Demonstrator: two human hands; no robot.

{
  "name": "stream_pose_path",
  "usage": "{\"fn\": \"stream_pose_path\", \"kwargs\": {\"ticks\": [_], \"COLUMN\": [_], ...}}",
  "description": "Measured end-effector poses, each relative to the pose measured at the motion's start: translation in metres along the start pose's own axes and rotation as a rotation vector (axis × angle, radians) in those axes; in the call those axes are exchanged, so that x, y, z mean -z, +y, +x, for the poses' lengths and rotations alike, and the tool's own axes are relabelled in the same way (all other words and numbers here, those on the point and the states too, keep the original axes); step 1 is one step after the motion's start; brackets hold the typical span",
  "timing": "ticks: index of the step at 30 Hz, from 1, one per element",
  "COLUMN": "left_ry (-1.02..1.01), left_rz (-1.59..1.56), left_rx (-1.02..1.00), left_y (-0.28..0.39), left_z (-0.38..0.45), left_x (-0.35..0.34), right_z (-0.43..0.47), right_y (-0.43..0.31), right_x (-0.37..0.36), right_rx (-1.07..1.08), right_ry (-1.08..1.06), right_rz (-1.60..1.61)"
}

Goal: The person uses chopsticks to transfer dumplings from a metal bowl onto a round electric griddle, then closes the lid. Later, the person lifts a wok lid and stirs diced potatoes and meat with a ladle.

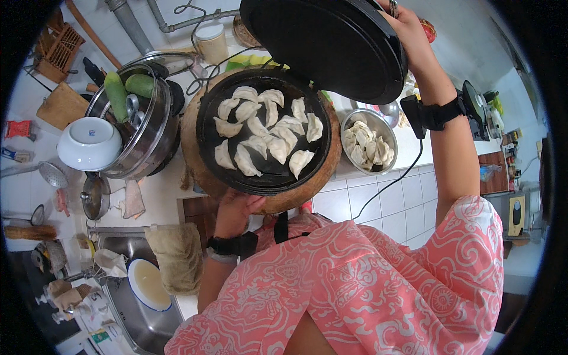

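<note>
An electric baking pan (266, 166) with a hinged lid stands in front of me on a round wooden board (317, 191). Many pale crescent dumplings (255, 146) lie on its black cooking surface. My right hand (401, 33) grips the rim of the black lid (328, 49), which is raised and tilted back to the right. At the pan's front edge, my left hand (237, 211) holds the rim from below, part of its fingers hidden. A steel bowl (392, 151) with more dumplings (368, 142) sits right of the board.
On the left, a steamer pot (164, 133) carries green gourds (116, 97) and an upturned white bowl (88, 144). Lower left, a steel sink (151, 328) contains a basin (133, 275) of cloudy liquid; a towel (175, 257) hangs over its edge. A cord (390, 184) trails from my right wrist strap.
</note>
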State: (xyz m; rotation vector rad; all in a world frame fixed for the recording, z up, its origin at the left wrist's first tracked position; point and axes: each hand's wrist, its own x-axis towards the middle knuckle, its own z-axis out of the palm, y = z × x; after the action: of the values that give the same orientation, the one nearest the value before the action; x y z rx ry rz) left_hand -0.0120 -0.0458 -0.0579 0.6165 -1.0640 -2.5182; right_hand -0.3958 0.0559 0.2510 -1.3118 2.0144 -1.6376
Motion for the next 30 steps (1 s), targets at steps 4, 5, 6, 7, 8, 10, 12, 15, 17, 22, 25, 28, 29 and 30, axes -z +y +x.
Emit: {"fn": "stream_pose_path", "kwargs": {"ticks": [4,5,6,7,8,10,12,15,17,22,25,28,29,30], "left_ry": [-0.479,-0.493,-0.505,-0.454,-0.525,-0.574,-0.601,-0.567,-0.566,-0.585,-0.578,-0.543,-0.521,-0.499], "left_rz": [0.355,0.322,0.29,0.126,0.299,1.197,1.829,1.873,1.956,1.875,1.869,1.867,1.87,1.872], "left_rx": [-0.191,-0.141,-0.092,0.028,-0.071,-0.294,-0.545,-0.584,-0.583,-0.565,-0.578,-0.638,-0.647,-0.656], "left_y": [-0.028,-0.032,-0.034,-0.036,-0.033,-0.024,-0.016,-0.009,-0.007,0.001,0.003,0.0,-0.002,-0.004], "left_z": [0.012,0.013,0.013,0.012,0.011,0.007,0.006,0.005,0.004,-0.002,-0.003,-0.004,-0.004,-0.004], "left_x": [0.003,0.001,-0.002,-0.007,-0.009,-0.015,-0.021,-0.031,-0.036,-0.05,-0.057,-0.058,-0.058,-0.057], "right_z": [0.004,0.006,0.007,0.008,0.009,0.011,0.013,0.016,0.017,0.021,0.026,0.031,0.033,0.035], "right_y": [-0.006,-0.006,-0.005,-0.004,-0.004,-0.002,-0.002,-0.004,-0.006,-0.013,-0.014,-0.011,-0.011,-0.01], "right_x": [-0.009,-0.01,-0.01,-0.009,-0.009,-0.01,-0.01,-0.012,-0.013,-0.016,-0.02,-0.023,-0.023,-0.024], "right_rx": [0.013,0.008,0.004,0.015,0.025,0.042,0.054,0.016,-0.032,-0.031,-0.003,-0.001,-0.008,-0.014], "right_ry": [-0.031,-0.041,-0.051,-0.055,-0.059,-0.07,-0.08,-0.079,-0.08,-0.099,-0.108,-0.114,-0.122,-0.131], "right_rz": [0.049,0.032,0.014,0.022,0.029,0.053,0.083,0.082,0.102,0.005,-0.014,0.01,0.01,0.01]}}
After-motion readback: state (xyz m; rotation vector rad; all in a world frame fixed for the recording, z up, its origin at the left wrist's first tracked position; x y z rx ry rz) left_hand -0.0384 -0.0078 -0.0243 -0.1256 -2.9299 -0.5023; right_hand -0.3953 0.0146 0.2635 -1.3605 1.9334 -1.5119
